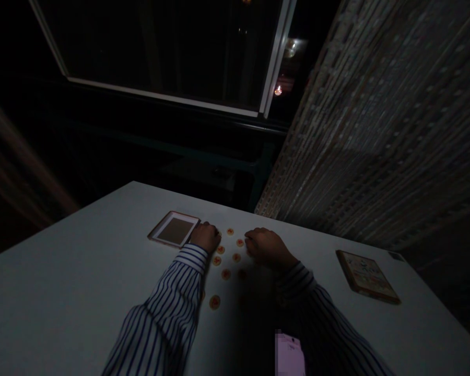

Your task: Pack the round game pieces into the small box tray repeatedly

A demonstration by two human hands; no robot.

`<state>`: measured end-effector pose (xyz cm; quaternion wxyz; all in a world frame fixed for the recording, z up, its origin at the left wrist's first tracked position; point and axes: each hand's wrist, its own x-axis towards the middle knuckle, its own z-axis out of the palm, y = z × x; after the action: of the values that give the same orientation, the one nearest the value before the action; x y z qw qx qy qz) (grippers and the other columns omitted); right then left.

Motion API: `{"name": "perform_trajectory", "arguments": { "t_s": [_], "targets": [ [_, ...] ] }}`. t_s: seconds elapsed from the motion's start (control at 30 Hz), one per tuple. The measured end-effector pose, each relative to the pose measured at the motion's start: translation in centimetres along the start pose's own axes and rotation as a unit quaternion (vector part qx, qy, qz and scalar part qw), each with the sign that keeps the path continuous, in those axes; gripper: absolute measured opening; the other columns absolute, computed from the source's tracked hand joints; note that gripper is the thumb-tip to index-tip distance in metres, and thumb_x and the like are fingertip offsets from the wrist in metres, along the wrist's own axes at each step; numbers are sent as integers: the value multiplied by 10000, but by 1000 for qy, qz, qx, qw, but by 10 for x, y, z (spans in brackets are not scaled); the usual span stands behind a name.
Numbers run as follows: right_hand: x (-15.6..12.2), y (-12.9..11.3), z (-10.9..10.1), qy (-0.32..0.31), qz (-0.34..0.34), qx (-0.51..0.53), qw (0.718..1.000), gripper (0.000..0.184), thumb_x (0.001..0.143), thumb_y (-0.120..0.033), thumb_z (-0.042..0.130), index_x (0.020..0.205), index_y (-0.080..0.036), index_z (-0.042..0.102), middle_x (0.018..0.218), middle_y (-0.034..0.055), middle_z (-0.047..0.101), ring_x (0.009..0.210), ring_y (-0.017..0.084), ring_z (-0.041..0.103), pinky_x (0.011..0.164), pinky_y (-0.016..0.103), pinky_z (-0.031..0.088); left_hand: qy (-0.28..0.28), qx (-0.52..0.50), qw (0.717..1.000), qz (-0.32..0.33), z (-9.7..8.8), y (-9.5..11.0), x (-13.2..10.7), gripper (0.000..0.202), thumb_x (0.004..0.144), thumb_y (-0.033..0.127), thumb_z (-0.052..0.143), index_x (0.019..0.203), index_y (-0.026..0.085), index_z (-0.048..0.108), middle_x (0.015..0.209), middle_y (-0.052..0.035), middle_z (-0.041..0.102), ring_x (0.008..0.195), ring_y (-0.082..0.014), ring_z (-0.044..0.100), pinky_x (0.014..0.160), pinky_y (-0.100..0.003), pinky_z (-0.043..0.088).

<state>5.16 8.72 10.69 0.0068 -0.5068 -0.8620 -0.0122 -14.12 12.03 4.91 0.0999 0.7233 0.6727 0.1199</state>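
Observation:
Several round, pale Chinese chess pieces [236, 257] with red markings lie scattered between my hands on the white table [82, 277]. Curled fingers close my left hand [206, 236], beside the open box [153, 236]; a piece [219, 233] shows partly at its fingertips. My right hand [268, 248] is bent inward with its fingers closed, just right of another piece [240, 243]. Whatever it may hold is hidden. Nearer to me, one piece [214, 302] lies by my left forearm, and dim ones [242, 273] sit in the shadow of my right arm.
A printed box lid [368, 275] lies at the right, with a small dark item [396, 256] near the table's corner. A pink phone [290, 355] is at the bottom. A string curtain [376, 130] hangs behind the right side, a dark framed window [164, 96] ahead.

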Motion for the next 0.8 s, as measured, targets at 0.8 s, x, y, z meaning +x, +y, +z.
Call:
{"name": "perform_trajectory", "arguments": {
  "t_s": [0.8],
  "targets": [
    [-29,19,-1,52,40,55,996,330,844,-320,350,1059,-203,572,1005,57,620,940,155,541,809,257,365,98,-156,981,60,-31,33,-16,250,734,330,500,914,179,587,843,-66,658,775,-182,597,644,-241,409]
  ]
}}
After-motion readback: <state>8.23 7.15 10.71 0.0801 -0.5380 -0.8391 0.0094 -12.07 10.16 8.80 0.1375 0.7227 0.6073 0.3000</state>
